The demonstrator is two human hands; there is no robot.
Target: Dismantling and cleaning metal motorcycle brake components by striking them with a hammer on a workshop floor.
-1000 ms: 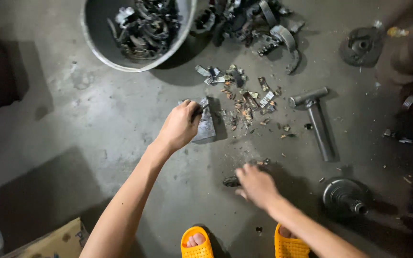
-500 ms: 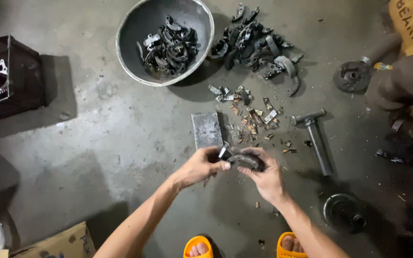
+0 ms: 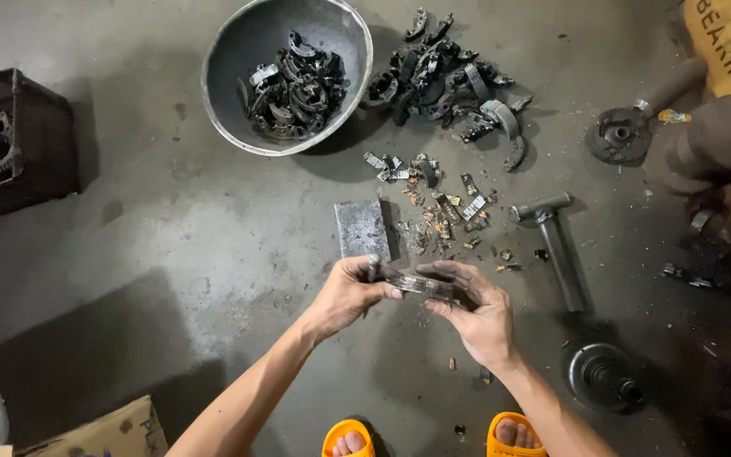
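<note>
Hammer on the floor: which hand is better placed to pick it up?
Right, probably. The hammer lies just right of the right hand, handle running toward the person. The left hand sits farther off, beside the metal block. Both hands grip the curved metal part, so one must let go.

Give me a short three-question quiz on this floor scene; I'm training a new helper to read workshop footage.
1. True or false: both hands, left hand and right hand, hold the same curved metal part.
2. What lies right of the flat metal block? A) hammer B) a broom C) a bucket
3. What holds the dark parts at top: the ____?

Key: 1 true; 2 A; 3 metal bowl.
</note>
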